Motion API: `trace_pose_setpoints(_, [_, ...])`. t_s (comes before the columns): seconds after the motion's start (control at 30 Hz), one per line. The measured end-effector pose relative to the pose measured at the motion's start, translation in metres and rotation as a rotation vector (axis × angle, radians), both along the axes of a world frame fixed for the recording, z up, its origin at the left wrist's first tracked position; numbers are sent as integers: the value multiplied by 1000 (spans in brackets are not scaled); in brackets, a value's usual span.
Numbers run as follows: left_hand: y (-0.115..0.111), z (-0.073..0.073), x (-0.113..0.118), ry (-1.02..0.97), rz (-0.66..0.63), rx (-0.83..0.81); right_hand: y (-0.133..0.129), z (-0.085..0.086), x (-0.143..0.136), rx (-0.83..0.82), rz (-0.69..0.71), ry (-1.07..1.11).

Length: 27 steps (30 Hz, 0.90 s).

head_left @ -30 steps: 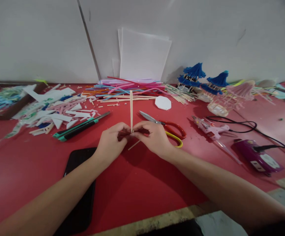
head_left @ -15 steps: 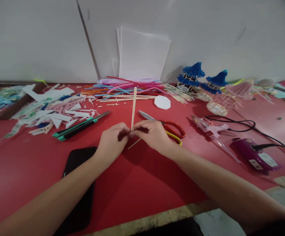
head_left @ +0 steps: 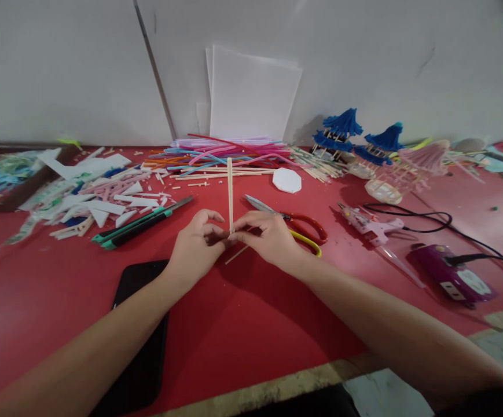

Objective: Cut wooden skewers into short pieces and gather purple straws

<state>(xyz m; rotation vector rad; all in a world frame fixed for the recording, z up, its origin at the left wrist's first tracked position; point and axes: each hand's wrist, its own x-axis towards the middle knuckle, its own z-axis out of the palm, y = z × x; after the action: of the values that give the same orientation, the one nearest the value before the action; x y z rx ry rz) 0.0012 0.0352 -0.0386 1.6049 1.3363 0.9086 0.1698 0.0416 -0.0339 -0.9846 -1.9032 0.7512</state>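
A small bundle of pale thin wooden sticks (head_left: 230,194) stands upright between my hands, its lower end partly hidden by fingers. My right hand (head_left: 266,234) pinches the bundle near its base between thumb and fingertips. From the other side, my left hand (head_left: 197,246) has its thumb and a lower finger closed at the base, with the index finger lifted off. Under my right hand a single loose stick (head_left: 236,255) lies on the red table. Just behind that hand are scissors (head_left: 307,229) with red and yellow handles.
A green-black utility knife (head_left: 136,229) and paper scraps (head_left: 99,202) lie left; a black phone (head_left: 140,278) is under my left forearm. Pipe cleaners (head_left: 229,153) and a white octagonal piece (head_left: 286,180) lie behind. Right are a glue gun (head_left: 373,229), purple power strip (head_left: 451,275) and blue-roofed models (head_left: 338,130).
The stick bundle has tipped slightly left and now stands nearly vertical. My left index finger has lifted and opened away from it. My right hand has barely moved.
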Motion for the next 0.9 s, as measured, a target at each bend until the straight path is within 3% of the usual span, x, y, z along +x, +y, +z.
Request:
trace_pose_setpoints(0.27, [1, 1, -2, 176, -29, 90, 2, -5, 0, -6, -11, 30])
trace_pose_setpoints(0.47, [-2, 6, 3, 117, 16, 70, 3, -4, 1, -58, 26, 52])
trace_pose_setpoints(0.7, [-2, 6, 2, 152, -19, 100, 2, -3, -2, -43, 12, 50])
trace_pose_setpoints(0.8, [0, 5, 2, 155, -11, 99, 4, 5, 5, -63, 9, -39])
trace_pose_setpoints(0.9, [0, 5, 3, 117, -28, 58, 10, 20, 31, 5, -27, -265])
